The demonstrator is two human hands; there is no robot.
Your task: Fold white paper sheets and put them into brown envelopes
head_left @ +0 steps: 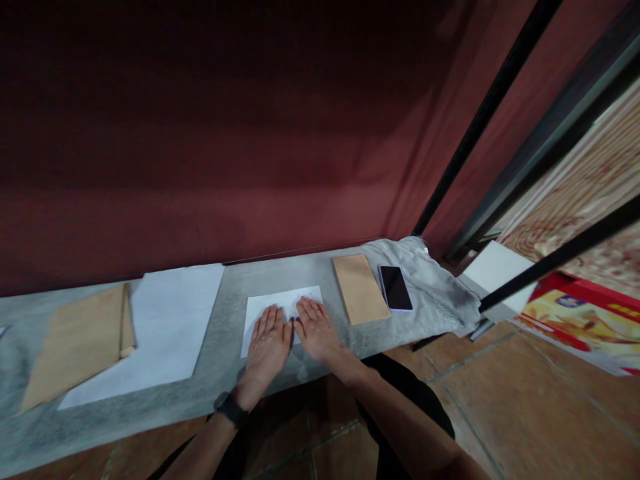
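A white sheet of paper lies on the grey cloth-covered table, partly hidden beneath both hands. My left hand rests flat on its left part, fingers stretched away from me. On the right part of the sheet lies my right hand, palm down with the fingers extended. The two thumbs nearly meet in the middle. Just right of the sheet is a flat brown paper rectangle, perhaps an envelope or bag, which neither hand touches.
Beyond the brown rectangle lies a phone. At left, brown paper overlaps larger white sheets. A red wall borders the table's far side. Black poles, a white box and a red printed box stand right.
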